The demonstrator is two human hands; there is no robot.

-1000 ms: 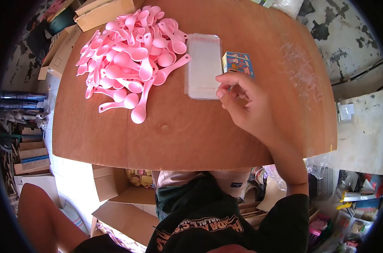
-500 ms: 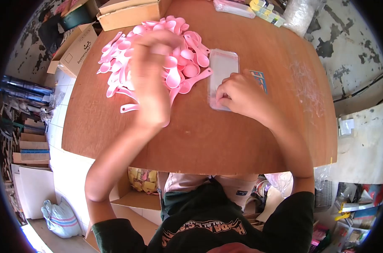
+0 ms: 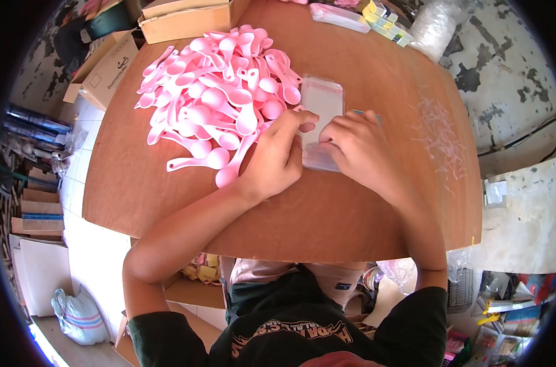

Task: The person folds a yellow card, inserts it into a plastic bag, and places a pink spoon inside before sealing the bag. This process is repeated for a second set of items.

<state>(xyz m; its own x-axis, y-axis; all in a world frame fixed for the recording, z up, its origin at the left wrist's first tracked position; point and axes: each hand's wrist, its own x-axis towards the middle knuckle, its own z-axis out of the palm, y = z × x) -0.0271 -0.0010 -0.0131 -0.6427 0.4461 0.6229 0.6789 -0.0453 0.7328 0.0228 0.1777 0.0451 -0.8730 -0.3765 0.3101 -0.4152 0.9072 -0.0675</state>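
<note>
A stack of clear plastic bags (image 3: 324, 98) lies on the table in front of me. My right hand (image 3: 357, 144) rests on its right side, with fingers curled and the thumb and fingertips pinched at the top bag. Close to the left edge of the stack is my left hand (image 3: 279, 150), its index finger bent over the bags and its thumb apart, with nothing visible in it. Left of that hand spreads a big heap of pink plastic scoops (image 3: 213, 98). A blue printed card (image 3: 377, 117) is mostly covered by my right hand.
Thin plastic strips (image 3: 440, 134) lie scattered on the brown table (image 3: 186, 211) at right. At the far side are a cardboard box (image 3: 186, 24), a packet of plastic bags (image 3: 339, 17), a yellow-lidded case (image 3: 387, 23) and a clear plastic roll (image 3: 436, 27).
My left hand has moved from above the scoop heap rightward and nearer me, to beside the bags. The right hand stays at the bags, now covering more of the card.
</note>
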